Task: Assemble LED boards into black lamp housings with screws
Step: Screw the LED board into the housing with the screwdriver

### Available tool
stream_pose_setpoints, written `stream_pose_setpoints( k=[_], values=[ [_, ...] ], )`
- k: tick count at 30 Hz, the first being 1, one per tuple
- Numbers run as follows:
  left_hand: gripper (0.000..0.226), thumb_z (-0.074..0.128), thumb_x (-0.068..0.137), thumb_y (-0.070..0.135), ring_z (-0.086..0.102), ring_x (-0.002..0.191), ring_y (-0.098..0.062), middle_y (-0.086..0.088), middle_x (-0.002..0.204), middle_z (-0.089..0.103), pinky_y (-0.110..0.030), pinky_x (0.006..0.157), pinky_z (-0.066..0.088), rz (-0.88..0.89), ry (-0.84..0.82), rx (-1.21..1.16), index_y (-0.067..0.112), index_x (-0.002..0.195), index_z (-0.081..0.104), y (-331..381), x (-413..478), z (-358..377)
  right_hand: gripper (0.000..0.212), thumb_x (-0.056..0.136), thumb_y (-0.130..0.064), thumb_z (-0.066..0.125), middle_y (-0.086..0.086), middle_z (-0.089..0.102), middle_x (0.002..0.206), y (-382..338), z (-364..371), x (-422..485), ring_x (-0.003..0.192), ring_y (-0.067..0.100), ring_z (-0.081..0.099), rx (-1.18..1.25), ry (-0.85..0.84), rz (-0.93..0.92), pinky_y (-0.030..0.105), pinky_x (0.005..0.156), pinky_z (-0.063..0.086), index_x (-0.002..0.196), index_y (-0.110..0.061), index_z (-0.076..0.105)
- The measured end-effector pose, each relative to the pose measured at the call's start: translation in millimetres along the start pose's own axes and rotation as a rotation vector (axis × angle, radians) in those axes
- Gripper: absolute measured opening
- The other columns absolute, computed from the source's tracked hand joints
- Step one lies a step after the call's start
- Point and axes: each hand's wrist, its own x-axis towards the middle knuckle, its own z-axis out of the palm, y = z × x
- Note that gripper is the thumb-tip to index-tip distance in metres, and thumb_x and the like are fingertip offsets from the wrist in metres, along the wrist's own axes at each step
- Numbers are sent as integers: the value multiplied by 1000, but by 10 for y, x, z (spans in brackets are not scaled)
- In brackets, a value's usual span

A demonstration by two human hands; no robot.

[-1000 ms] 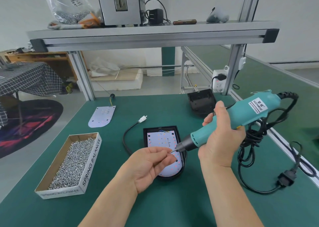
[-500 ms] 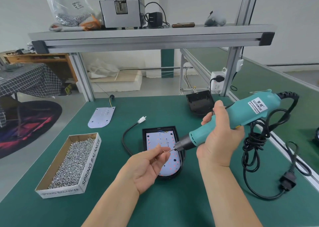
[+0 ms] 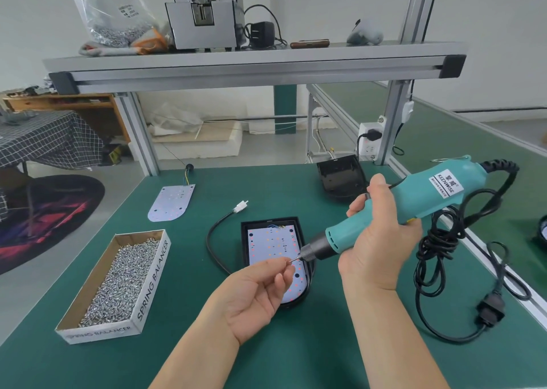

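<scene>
In the head view, the person is loading a fastener onto the driver. The left hand [image 3: 254, 297] is pinching a small screw [image 3: 291, 260] between thumb and forefinger and offering it to the bit of the teal electric screwdriver [image 3: 414, 208]. The right hand [image 3: 376, 240] is clasping the screwdriver's barrel in a full grip. Screw and bit are meeting just above the LED board [image 3: 272, 240], which is sitting inside the black housing [image 3: 244, 246] at the middle of the desk [image 3: 296, 344].

By my reading, nothing is being driven yet. The next move is calling for the screw to seat on the bit, then for the tip to come down square over a hole in the board.

At nine o'clock from the housing, an open cardboard box [image 3: 154, 279] is holding a heap of loose screws. At eleven o'clock a spare LED board [image 3: 171, 203] is lying bare. At one o'clock a second housing [image 3: 340, 178] is sitting with its inside looking dark, its contents unclear.
</scene>
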Motion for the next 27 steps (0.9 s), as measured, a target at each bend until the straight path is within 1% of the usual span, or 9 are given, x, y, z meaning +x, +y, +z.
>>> stream_pose_setpoints(
  k=[2,5,8,10,12,15,19,21,27],
  values=[
    [21,72,66,-8,69,58,-23,-20,78,67,-19,44,54,6,11,-29,-10,87,67,-8,1,7,30,85,-20,73,-8,55,54,-8,-13,-3,50,13,50,12,6,-5,21,51,45,59,-31,64],
    [17,70,70,-8,69,58,-23,-20,76,66,-18,45,54,24,27,-13,-6,85,64,-17,6,5,28,88,-16,72,-12,55,54,-14,-24,-6,49,12,50,19,10,-14,21,51,44,68,-27,58],
    [10,66,74,-9,71,61,-25,-20,78,65,-19,45,55,29,20,8,-4,82,63,-21,5,5,34,90,-16,70,-14,55,54,-23,-23,-15,49,10,51,16,-11,-13,21,52,45,60,-32,66],
    [12,68,70,-7,72,62,-26,-20,79,66,-20,45,55,27,2,15,-3,80,63,-37,-5,17,41,90,-17,70,-14,56,54,-36,-15,-26,50,9,51,18,-26,-13,21,52,45,56,-40,69],
    [17,70,69,-2,72,61,-24,-20,76,67,-19,44,55,35,-6,26,-4,84,62,-65,-13,31,41,89,-18,70,-15,56,54,-42,-13,-31,50,9,51,25,-30,-14,21,52,45,56,-42,69],
    [22,72,68,2,70,56,-20,-19,73,68,-18,41,52,43,8,23,-5,87,63,-100,-9,38,39,88,-19,70,-15,56,54,-47,-18,-36,50,9,51,20,-36,-19,21,53,45,56,-42,69],
    [6,75,66,1,67,54,-17,-19,77,69,-17,42,52,23,9,-7,-4,70,73,-107,8,25,44,91,-16,69,-15,58,54,-59,-10,-30,49,8,51,22,-32,-22,21,53,45,57,-43,69],
    [4,76,66,1,66,53,-16,-19,78,70,-16,42,52,16,1,-11,-3,66,74,-106,11,16,44,91,-15,69,-15,57,54,-55,-9,-25,49,9,51,22,-30,-27,21,53,45,57,-43,70],
    [6,74,65,-2,66,53,-17,-20,76,68,-17,43,53,12,-16,-25,-7,68,72,-108,7,24,43,91,-16,69,-16,58,54,-41,-19,-44,50,8,51,29,-44,-20,21,53,45,56,-42,69]
  ],
)
